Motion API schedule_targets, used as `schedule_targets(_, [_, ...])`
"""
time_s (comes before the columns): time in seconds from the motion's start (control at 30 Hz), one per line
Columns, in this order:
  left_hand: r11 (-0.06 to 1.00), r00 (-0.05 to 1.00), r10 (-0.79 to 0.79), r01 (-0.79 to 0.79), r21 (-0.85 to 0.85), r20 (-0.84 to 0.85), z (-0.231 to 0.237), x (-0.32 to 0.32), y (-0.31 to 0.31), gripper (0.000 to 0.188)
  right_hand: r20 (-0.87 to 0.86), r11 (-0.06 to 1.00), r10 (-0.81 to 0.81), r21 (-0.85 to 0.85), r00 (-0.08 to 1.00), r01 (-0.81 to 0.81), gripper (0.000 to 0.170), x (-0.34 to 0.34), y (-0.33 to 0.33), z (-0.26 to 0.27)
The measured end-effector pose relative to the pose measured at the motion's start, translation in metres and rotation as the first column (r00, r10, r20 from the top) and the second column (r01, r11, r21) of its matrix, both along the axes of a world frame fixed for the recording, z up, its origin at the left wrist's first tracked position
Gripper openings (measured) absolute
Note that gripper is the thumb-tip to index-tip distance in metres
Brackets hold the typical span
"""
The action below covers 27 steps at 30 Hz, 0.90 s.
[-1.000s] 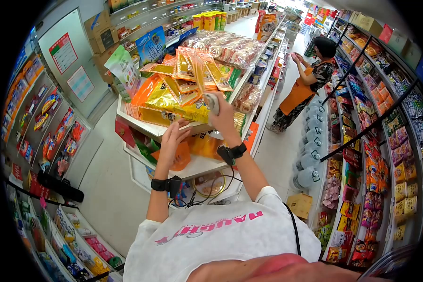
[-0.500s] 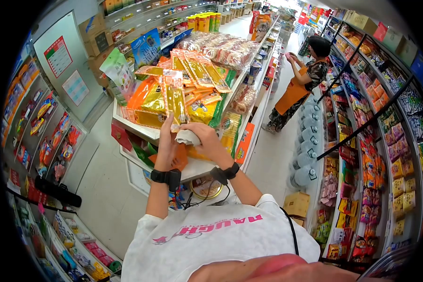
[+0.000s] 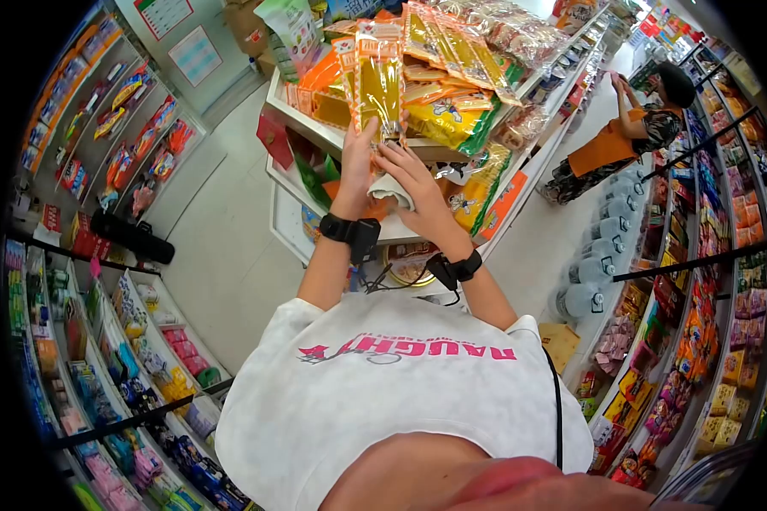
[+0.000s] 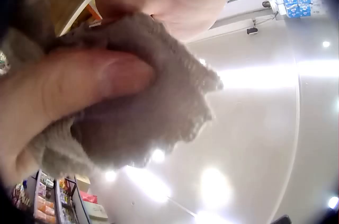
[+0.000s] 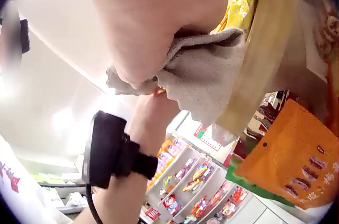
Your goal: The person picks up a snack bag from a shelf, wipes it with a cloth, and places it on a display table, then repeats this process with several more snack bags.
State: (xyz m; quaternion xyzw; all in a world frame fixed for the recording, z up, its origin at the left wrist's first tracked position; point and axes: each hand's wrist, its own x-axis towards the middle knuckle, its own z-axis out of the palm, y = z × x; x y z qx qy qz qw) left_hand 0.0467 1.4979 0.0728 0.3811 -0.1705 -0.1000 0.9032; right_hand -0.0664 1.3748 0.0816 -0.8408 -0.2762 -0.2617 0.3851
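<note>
In the head view, my left hand point(image 3: 355, 170) grips the lower end of a clear, orange-edged packet point(image 3: 379, 81) with a flat yellow-brown strip inside. The packet stands up over the front of the heaped display. Close beside, my right hand point(image 3: 416, 183) holds a crumpled grey cloth point(image 3: 390, 192) under its palm, its fingers lying across the packet's bottom end. In the left wrist view, a thumb presses on the grey cloth point(image 4: 153, 102), which has a ragged edge. The right wrist view shows the cloth point(image 5: 204, 70) hanging against the packet point(image 5: 259, 54).
More strip packets point(image 3: 456, 51) lie heaped on the white display stand point(image 3: 273, 94), above a yellow bag point(image 3: 447, 123). An orange bag point(image 5: 294, 155) sits below. On the right are large clear bottles point(image 3: 592, 268), stocked shelves and a person in an orange apron point(image 3: 605, 152).
The right hand with the cloth came down from over the heap to the left hand, which took hold of a packet. Both hands have since shifted slightly up the packet as the head view turned.
</note>
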Motion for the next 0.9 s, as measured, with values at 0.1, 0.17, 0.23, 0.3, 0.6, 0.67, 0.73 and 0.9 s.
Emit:
schedule_targets(0.1, [0.996,0.997,0.083,-0.083,0.028,-0.004,0.019,-0.02,-0.004,0.034,0.01,0.987,-0.073,0.145,0.997,0.071,0.073,-0.008,0.018,-0.002])
schedule_targets(0.17, [0.961,0.968,0.248,-0.242,0.132,-0.03,0.025,-0.029,-0.007,0.035,0.032,0.989,-0.066,0.137,0.997,0.061,0.074,-0.008,0.01,-0.002])
schedule_targets(0.23, [0.965,0.969,0.245,-0.246,0.094,0.025,0.022,-0.029,-0.005,0.036,0.103,0.984,-0.114,0.147,0.988,0.098,0.066,-0.002,0.0,-0.003])
schedule_targets(0.3, [0.951,0.959,0.279,-0.271,0.149,-0.036,0.038,-0.047,0.0,0.036,-0.195,0.691,-0.067,0.698,0.978,0.187,0.055,-0.011,0.003,0.008])
schedule_targets(0.6, [0.921,0.98,0.171,-0.195,0.338,0.1,0.038,-0.071,-0.031,0.046,-0.411,0.685,-0.081,0.639,0.908,0.351,0.039,-0.009,-0.032,-0.025])
schedule_targets(0.67, [0.904,0.99,0.104,-0.133,0.407,0.094,0.038,-0.071,-0.034,0.046,-0.349,0.67,-0.173,0.644,0.921,0.37,0.039,-0.016,-0.047,-0.021])
schedule_targets(0.73, [0.897,0.943,0.16,-0.263,0.356,0.291,0.027,-0.064,-0.041,0.041,-0.376,0.594,-0.274,0.657,0.885,0.463,0.04,-0.027,-0.059,-0.012])
schedule_targets(0.9, [0.827,0.917,0.236,-0.364,0.429,0.323,0.028,-0.005,-0.021,0.039,-0.418,0.451,-0.345,0.711,0.841,0.539,0.042,-0.041,-0.106,-0.028])
